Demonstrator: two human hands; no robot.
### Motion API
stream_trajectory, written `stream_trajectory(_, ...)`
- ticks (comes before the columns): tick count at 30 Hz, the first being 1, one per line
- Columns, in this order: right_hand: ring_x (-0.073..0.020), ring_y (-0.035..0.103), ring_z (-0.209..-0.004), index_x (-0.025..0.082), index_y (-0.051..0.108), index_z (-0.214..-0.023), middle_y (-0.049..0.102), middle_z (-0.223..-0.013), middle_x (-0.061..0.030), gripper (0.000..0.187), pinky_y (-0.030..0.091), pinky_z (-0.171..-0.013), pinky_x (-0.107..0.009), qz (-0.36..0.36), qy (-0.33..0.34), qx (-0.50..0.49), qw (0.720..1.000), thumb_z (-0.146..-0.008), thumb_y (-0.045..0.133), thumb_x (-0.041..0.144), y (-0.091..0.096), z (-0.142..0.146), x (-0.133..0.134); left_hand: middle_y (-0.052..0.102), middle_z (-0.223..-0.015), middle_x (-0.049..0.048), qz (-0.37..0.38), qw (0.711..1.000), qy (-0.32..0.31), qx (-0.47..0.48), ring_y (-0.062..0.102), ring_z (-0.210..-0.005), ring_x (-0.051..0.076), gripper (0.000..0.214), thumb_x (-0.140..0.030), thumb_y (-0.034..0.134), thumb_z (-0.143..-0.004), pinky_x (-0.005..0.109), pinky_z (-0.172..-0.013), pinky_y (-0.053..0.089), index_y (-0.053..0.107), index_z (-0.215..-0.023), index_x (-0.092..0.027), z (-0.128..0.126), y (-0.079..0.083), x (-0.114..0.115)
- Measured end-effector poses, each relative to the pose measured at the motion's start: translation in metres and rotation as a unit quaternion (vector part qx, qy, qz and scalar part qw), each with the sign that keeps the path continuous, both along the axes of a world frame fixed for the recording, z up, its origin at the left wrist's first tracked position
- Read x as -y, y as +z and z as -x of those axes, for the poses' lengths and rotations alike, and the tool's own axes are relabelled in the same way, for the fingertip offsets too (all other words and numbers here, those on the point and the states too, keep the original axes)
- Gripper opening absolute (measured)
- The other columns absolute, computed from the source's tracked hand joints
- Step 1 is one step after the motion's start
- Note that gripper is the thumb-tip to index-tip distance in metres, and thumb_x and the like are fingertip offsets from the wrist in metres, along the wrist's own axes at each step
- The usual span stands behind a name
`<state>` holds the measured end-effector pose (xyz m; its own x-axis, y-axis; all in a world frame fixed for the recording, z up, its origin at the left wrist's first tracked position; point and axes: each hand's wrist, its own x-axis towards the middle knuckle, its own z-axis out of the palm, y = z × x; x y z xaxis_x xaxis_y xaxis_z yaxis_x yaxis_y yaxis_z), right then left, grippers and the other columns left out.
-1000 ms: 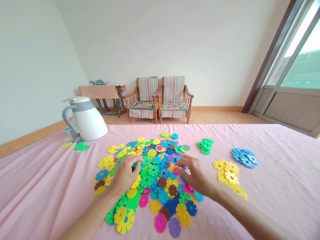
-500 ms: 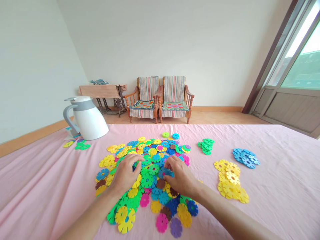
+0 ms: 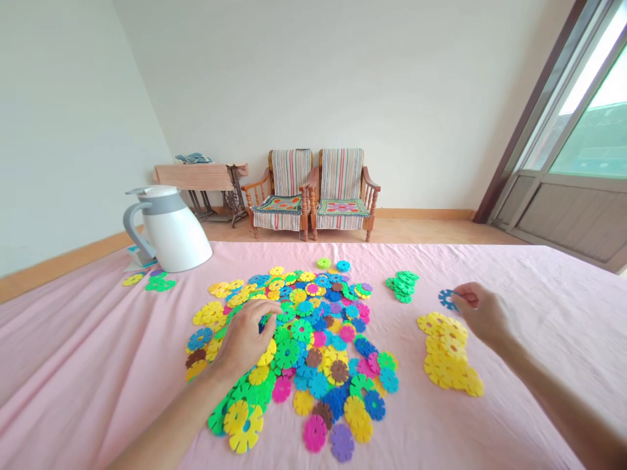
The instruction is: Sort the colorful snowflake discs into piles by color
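Many flat plastic snowflake discs in mixed colours lie in a wide pile (image 3: pixel 301 329) on the pink cloth. My left hand (image 3: pixel 249 333) rests over the pile's left side, fingers curved and thumb slightly apart, with no disc visibly held. At the right, my right hand (image 3: pixel 482 316) pinches a blue snowflake disc (image 3: pixel 447 299) between thumb and fingers. That hand covers most of the blue discs' place on the cloth. Just nearer to me is a group of yellow discs (image 3: pixel 448 356). Farther left of the right hand sits a small green stack (image 3: pixel 404 286).
A white and grey jug (image 3: pixel 177 232) stands at the table's far left, with a few loose green discs (image 3: pixel 159 283) before it. The pink tablecloth (image 3: pixel 553 313) has folds on the left. Beyond the table are two wooden chairs (image 3: pixel 341 205) and a cloth-covered sewing table (image 3: pixel 193 176).
My right hand has moved from the middle of the pile to the right, carrying a blue snowflake disc to where the blue discs lay. My left hand has stayed almost still.
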<state>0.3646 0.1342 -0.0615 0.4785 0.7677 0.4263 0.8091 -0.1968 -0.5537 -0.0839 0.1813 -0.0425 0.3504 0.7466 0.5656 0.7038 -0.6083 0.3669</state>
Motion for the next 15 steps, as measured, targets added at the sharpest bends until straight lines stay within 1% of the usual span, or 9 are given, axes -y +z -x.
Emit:
stream_trajectory(2, -0.0256, 0.064, -0.065, 0.020, 0.060, -0.076, 0.069, -0.072, -0.0113, 0.017, 0.042, -0.056, -0.034, 0.018, -0.044, 0.011, 0.999, -0.075, 0.050, 0.033, -0.003, -0.024, 0.007, 0.071, -0.093, 0.0042, 0.001, 1.000, -0.004, -0.001, 0.064, -0.092, 0.020, 0.019, -0.018, 0.048, -0.082, 0.036, -0.086, 0.050, 0.067, -0.084, -0.021, 0.000, -0.001, 0.000)
stream_trajectory(4, -0.0294, 0.064, -0.069, 0.021, 0.062, -0.081, 0.069, -0.078, -0.0144, 0.019, 0.040, -0.057, -0.037, 0.032, -0.075, 0.024, 0.996, -0.076, 0.049, 0.033, -0.005, -0.035, 0.014, 0.071, -0.093, 0.0041, 0.001, 1.000, -0.007, -0.001, 0.064, -0.093, 0.020, 0.019, -0.017, 0.048, -0.082, 0.036, -0.087, 0.050, 0.067, -0.085, -0.021, 0.000, -0.002, 0.000)
stream_trajectory(6, -0.0314, 0.064, -0.072, 0.021, 0.063, -0.088, 0.069, -0.084, -0.0167, 0.022, 0.040, -0.058, -0.039, 0.036, -0.087, 0.037, 0.995, -0.078, 0.048, 0.033, -0.005, -0.036, 0.017, 0.071, -0.094, 0.0042, -0.001, 1.000, -0.008, -0.003, 0.064, -0.094, 0.020, 0.020, -0.017, 0.048, -0.082, 0.036, -0.088, 0.050, 0.067, -0.085, -0.021, 0.000, -0.002, -0.001)
stream_trajectory(8, -0.0312, 0.064, -0.075, 0.020, 0.062, -0.093, 0.069, -0.089, -0.0171, 0.025, 0.040, -0.060, -0.040, 0.032, -0.073, 0.047, 0.996, -0.080, 0.046, 0.034, -0.005, -0.025, 0.016, 0.070, -0.094, 0.0043, -0.001, 1.000, -0.009, -0.005, 0.064, -0.095, 0.020, 0.019, -0.017, 0.048, -0.082, 0.036, -0.088, 0.049, 0.067, -0.086, -0.021, 0.001, -0.003, -0.001)
stream_trajectory(10, -0.0277, 0.064, -0.076, 0.019, 0.062, -0.094, 0.069, -0.088, -0.0140, 0.025, 0.043, -0.064, -0.038, 0.023, -0.035, 0.051, 0.998, -0.081, 0.045, 0.033, -0.003, -0.005, 0.013, 0.071, -0.094, 0.0042, 0.000, 1.000, -0.008, -0.006, 0.064, -0.094, 0.020, 0.019, -0.017, 0.049, -0.082, 0.036, -0.088, 0.050, 0.067, -0.085, -0.021, 0.001, -0.003, -0.001)
stream_trajectory(12, -0.0216, 0.064, -0.075, 0.020, 0.062, -0.093, 0.068, -0.084, -0.0083, 0.024, 0.046, -0.068, -0.033, 0.015, 0.029, 0.052, 0.998, -0.082, 0.044, 0.031, 0.001, 0.026, 0.010, 0.071, -0.093, 0.0039, 0.000, 1.000, -0.006, -0.003, 0.064, -0.094, 0.020, 0.019, -0.018, 0.049, -0.082, 0.036, -0.088, 0.050, 0.067, -0.085, -0.021, 0.001, -0.002, 0.000)
stream_trajectory(13, -0.0186, 0.064, -0.073, 0.021, 0.062, -0.092, 0.068, -0.082, -0.0052, 0.023, 0.047, -0.068, -0.031, 0.015, 0.070, 0.052, 0.996, -0.083, 0.044, 0.031, 0.004, 0.045, 0.011, 0.071, -0.093, 0.0038, -0.001, 1.000, -0.004, 0.000, 0.064, -0.094, 0.020, 0.019, -0.018, 0.049, -0.082, 0.035, -0.087, 0.050, 0.067, -0.085, -0.021, 0.001, -0.002, 0.000)
stream_trajectory(14, -0.0164, 0.063, -0.071, 0.022, 0.063, -0.091, 0.067, -0.082, -0.0032, 0.022, 0.047, -0.068, -0.029, 0.017, 0.127, 0.052, 0.990, -0.085, 0.043, 0.031, 0.007, 0.066, 0.014, 0.071, -0.093, 0.0038, -0.001, 1.000, -0.002, 0.003, 0.064, -0.094, 0.020, 0.018, -0.018, 0.049, -0.082, 0.035, -0.087, 0.050, 0.067, -0.085, -0.021, 0.002, -0.001, 0.000)
stream_trajectory(15, -0.0160, 0.062, -0.070, 0.021, 0.062, -0.091, 0.067, -0.082, -0.0036, 0.021, 0.047, -0.067, -0.029, 0.017, 0.209, 0.045, 0.977, -0.086, 0.043, 0.030, 0.011, 0.088, 0.018, 0.071, -0.094, 0.0037, -0.001, 1.000, 0.000, 0.004, 0.064, -0.094, 0.020, 0.018, -0.018, 0.049, -0.083, 0.035, -0.087, 0.050, 0.067, -0.085, -0.021, 0.002, -0.001, 0.000)
